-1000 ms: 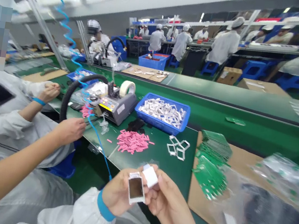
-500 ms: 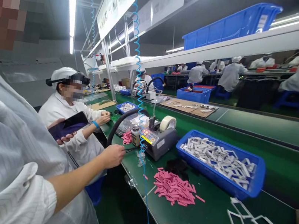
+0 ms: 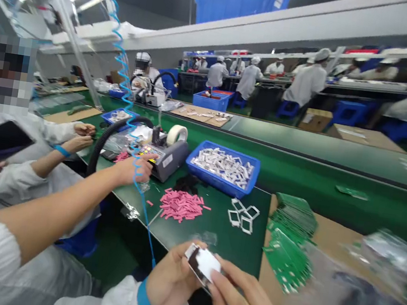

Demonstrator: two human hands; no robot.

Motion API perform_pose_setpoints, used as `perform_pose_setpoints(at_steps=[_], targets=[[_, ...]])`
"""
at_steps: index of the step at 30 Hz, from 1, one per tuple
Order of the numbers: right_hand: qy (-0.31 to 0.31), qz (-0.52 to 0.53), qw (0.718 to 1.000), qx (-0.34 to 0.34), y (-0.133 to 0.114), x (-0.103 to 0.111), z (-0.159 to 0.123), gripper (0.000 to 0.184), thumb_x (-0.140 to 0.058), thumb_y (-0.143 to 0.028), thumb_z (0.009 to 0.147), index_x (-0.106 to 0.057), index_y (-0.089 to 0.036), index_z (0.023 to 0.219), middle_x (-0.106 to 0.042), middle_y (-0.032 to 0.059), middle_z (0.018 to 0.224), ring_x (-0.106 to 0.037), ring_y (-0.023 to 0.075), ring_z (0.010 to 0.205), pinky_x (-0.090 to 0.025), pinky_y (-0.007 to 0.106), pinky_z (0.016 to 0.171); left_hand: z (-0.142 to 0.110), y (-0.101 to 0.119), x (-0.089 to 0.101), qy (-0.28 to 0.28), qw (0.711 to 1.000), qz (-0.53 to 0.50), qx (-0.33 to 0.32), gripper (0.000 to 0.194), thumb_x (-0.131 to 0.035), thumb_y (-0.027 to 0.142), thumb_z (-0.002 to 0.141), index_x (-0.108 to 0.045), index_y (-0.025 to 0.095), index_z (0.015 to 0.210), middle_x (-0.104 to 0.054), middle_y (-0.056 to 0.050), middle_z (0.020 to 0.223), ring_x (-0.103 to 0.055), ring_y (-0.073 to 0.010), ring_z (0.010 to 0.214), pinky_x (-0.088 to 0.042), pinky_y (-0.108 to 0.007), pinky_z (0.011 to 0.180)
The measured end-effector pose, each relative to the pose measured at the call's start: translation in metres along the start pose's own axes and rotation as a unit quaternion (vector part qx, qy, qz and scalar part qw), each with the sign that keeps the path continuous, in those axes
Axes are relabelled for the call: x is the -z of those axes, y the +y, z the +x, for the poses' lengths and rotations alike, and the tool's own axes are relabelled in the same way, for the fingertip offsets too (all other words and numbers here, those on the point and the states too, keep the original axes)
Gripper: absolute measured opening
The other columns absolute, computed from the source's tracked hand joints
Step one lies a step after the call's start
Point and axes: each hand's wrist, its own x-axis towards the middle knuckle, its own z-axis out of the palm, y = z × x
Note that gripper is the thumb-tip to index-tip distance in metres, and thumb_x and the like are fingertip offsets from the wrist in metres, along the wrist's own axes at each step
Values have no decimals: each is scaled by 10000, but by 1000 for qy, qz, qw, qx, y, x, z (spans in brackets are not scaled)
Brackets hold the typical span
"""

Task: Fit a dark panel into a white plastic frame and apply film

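My left hand (image 3: 175,276), with a blue band at the wrist, grips one end of a small white rectangular frame (image 3: 192,250) with a dark brown inside. My right hand (image 3: 246,299) presses its fingers on a plain white piece (image 3: 208,264) that covers part of the frame. Whether that piece is stuck on or loose, I cannot tell. Beyond my hands lie a heap of pink strips (image 3: 181,205) and several loose white frames (image 3: 246,224). A blue bin (image 3: 252,182) behind them is full of similar white frames.
From the left, a co-worker's hand (image 3: 136,167) touches the panel of a grey machine (image 3: 172,160) carrying a tape roll (image 3: 177,135). A coiled blue hose (image 3: 123,61) hangs before it. Green boards (image 3: 291,247) lie on cardboard at right, near clear plastic bags (image 3: 389,251).
My view has swung right, bringing the green boards into sight. Both my hands now show more fully with the white frame. The co-worker's hand has gone from black cables to the machine's panel.
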Motion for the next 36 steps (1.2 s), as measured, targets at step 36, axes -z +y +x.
perform_pose_setpoints(at_steps=[36], targets=[[-309,-236,897,-211,120,-107,46,131,-471,-163,912,-574,-115,846,-610,74,876,-583,172,825,-467,316,704,-35,-72,-37,101,965,-223,93,428,-847,380,541,-699,198,899,-690,14,770,-582,-103,664,-467,-309,747]])
